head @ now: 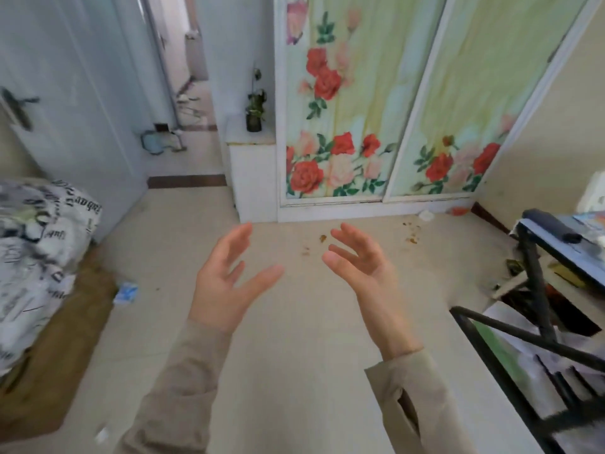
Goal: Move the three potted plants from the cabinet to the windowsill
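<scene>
Pale tile is what most of the view is filled with, and across that floor (294, 322) the wardrobe doors (370, 109), printed with red roses, are seen at the far wall. Just left of them a low white cabinet (252, 165) is set, and on its top a single potted plant (254, 108) is found, upright in a dark pot; no other plants and no windowsill are shown. At the left edge a bundle of printed bedding (39, 257) is seen, and at the right a black metal frame (537, 329).

Both hands are held empty, well short of the cabinet. The left hand (226, 283) is spread with the palm turned inward; the right hand (360, 257) is loosely cupped, fingers apart.

The step in hand is judged to be the approach. The pot is best taken low by its body from both sides, not by the thin trailing stems, and kept upright so that soil is not spilled.
</scene>
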